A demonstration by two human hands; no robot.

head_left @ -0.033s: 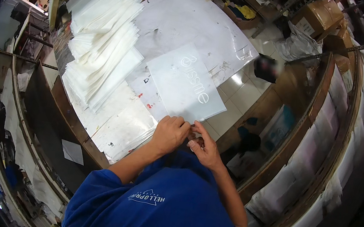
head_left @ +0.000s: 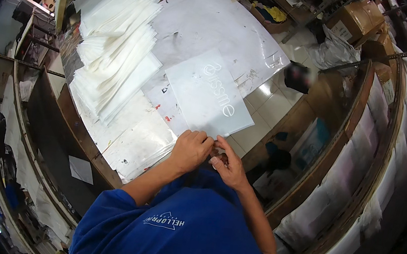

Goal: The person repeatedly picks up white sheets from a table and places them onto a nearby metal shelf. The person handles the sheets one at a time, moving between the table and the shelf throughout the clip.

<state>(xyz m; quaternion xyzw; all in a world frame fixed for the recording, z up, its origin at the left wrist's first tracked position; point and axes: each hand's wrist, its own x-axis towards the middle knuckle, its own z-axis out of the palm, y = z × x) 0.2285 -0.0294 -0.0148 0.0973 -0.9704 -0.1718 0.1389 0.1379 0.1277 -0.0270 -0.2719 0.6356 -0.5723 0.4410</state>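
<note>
Translucent printed sheet lies on bench, part overhanging; near edge by L hand & R hand, prob. for easy reach. Both hands' fingers bent; can't tell if gripping.

Your two hands meet close together in front of your torso, both elbows bent. Your left forearm slants up and inward to the left wrist; your left hand lies back upward, its fingers curled under and knuckles turned away from you, the fingertips hidden. Your right forearm leans inward from the other side. Your right hand is turned on edge, index finger reaching toward the left knuckles, thumb set apart below it, the other fingers folded in shadow between. Whether your hands touch is unclear.
</note>
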